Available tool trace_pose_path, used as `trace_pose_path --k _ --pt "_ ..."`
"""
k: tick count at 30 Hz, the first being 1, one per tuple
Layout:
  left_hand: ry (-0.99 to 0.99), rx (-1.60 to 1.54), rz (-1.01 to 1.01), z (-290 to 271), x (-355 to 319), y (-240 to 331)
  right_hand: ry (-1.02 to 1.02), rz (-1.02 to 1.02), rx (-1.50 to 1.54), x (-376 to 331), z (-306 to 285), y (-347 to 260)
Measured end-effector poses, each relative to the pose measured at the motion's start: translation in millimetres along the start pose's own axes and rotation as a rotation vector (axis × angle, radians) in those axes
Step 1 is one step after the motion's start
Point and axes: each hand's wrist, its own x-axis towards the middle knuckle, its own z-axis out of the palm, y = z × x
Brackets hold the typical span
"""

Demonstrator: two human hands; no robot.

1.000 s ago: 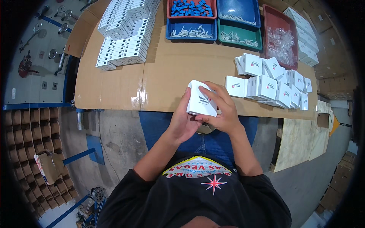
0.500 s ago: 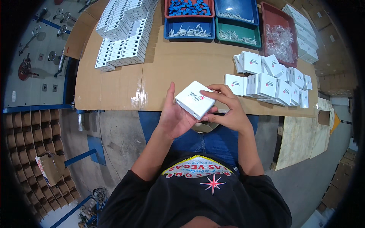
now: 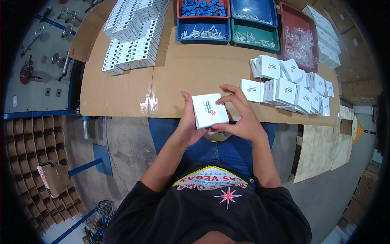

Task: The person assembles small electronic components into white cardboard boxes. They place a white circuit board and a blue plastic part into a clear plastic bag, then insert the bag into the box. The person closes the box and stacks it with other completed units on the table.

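A small square white box [image 3: 210,112] with a red-and-dark printed mark is held just off the table's near edge. My left hand [image 3: 190,127] cradles it from below and the left, thumb up along its side; most of the left fingers are hidden under it. With thumb at the lower right corner and a fingertip on the top face, my right hand [image 3: 246,120] grips the box's right side. Further right on the table lies a loose group of similar white boxes [image 3: 285,90], some leaning on each other.
Tall stacks of white slotted casings [image 3: 134,55] stand at the back left of the cardboard-covered table [image 3: 118,93]. Behind are a red tray [image 3: 203,17] of blue parts, blue [image 3: 203,40] and green [image 3: 256,46] trays of white pieces, and a red tray [image 3: 298,65] of clear plastic bags.
The box has turned clockwise between my hands, its printed mark now running toward me. My right fingers have shifted along its right side, and the left thumb has come in closer against it.
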Motion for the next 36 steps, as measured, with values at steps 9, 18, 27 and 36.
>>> trace_pose_path --k 9,18,27,36 --pt "0.143 -0.015 0.087 28.2 -1.2 -17.2 -0.109 -0.108 -0.084 1.9 15.4 2.4" --pt "0.178 -0.06 0.146 41.1 -4.0 -26.7 0.037 -0.249 -0.095 4.2 17.5 8.2" --pt "0.231 -0.035 0.171 47.9 -4.6 -27.1 0.036 -0.316 -0.113 4.8 18.6 11.2" --pt "0.211 -0.056 0.202 52.2 -3.7 -29.1 0.044 -0.343 -0.131 1.6 22.2 19.9"
